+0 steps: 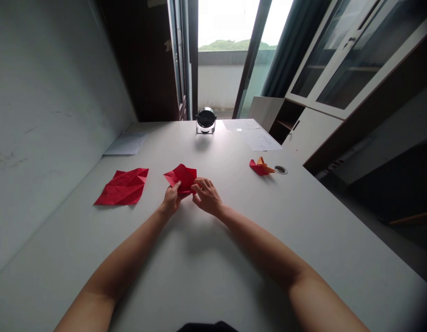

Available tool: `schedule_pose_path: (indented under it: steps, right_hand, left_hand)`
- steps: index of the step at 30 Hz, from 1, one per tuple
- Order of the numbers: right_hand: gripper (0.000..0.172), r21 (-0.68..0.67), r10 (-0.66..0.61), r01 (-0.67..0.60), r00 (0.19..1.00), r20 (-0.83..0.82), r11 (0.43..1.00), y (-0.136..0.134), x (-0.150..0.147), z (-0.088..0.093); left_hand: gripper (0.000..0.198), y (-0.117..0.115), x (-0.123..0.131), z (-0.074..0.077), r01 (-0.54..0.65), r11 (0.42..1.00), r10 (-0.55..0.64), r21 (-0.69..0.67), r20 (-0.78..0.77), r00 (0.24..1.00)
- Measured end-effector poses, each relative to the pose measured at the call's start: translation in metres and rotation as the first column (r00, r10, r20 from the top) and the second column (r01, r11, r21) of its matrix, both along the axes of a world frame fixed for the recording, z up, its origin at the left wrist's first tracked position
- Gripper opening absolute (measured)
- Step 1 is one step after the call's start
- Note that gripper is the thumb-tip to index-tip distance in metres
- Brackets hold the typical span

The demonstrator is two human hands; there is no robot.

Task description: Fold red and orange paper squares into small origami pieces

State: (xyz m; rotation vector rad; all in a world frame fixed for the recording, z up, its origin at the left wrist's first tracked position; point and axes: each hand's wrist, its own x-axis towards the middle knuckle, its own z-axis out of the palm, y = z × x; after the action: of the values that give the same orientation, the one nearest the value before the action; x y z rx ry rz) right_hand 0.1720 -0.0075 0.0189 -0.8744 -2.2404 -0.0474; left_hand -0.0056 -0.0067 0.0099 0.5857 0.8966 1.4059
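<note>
Just above the white table [206,258], a partly folded sheet of red origami paper [184,175] is held between both hands. My left hand [171,197] pinches its lower left part, with the thumb lying on top of the paper. At the right edge of the same paper, my right hand [207,196] has its fingers bent around a corner. Its fingertips are partly hidden by the paper. To the left lies a second red sheet [125,186], spread out and marked with creases. A folded red and orange paper figure [261,167] rests at the right.
A round black device on a metal stand [205,121] is at the table's far end. White papers [260,138] lie far right, and more sheets [126,143] lie by the left wall. A cable hole [280,170] sits beside the paper figure.
</note>
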Motion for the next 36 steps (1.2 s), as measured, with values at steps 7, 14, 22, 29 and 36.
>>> schedule_pose_path:
  steps: [7, 14, 22, 29, 36]
  right_hand:
    - [0.018, 0.034, 0.026, -0.028, 0.998, 0.052, 0.999, 0.001, 0.003, 0.000]
    - [0.016, -0.004, 0.189, -0.190, 0.977, 0.097, 0.982, 0.000, 0.000, -0.003]
    - [0.015, -0.305, -0.054, -0.020, 0.971, -0.231, 0.952, -0.003, 0.001, -0.005]
    - [0.018, -0.408, -0.248, 0.026, 0.830, -0.500, 0.913, 0.011, 0.004, -0.001]
    - [0.029, -0.539, -0.112, -0.280, 0.804, -0.584, 0.795, 0.010, 0.002, -0.003]
  left_hand:
    - [0.026, -0.002, 0.002, 0.002, -0.049, 0.999, 0.049, 0.007, -0.017, 0.999]
    - [0.023, 0.003, 0.001, 0.002, -0.184, 0.983, 0.184, -0.025, 0.027, 0.982]
    - [0.021, -0.001, 0.004, 0.009, -0.103, 0.994, 0.100, 0.040, 0.067, 0.993]
    - [0.032, -0.004, 0.007, 0.009, -0.058, 0.998, 0.058, 0.031, 0.011, 0.998]
    - [0.041, -0.008, 0.007, 0.011, 0.028, 0.998, -0.022, 0.058, -0.088, 0.996]
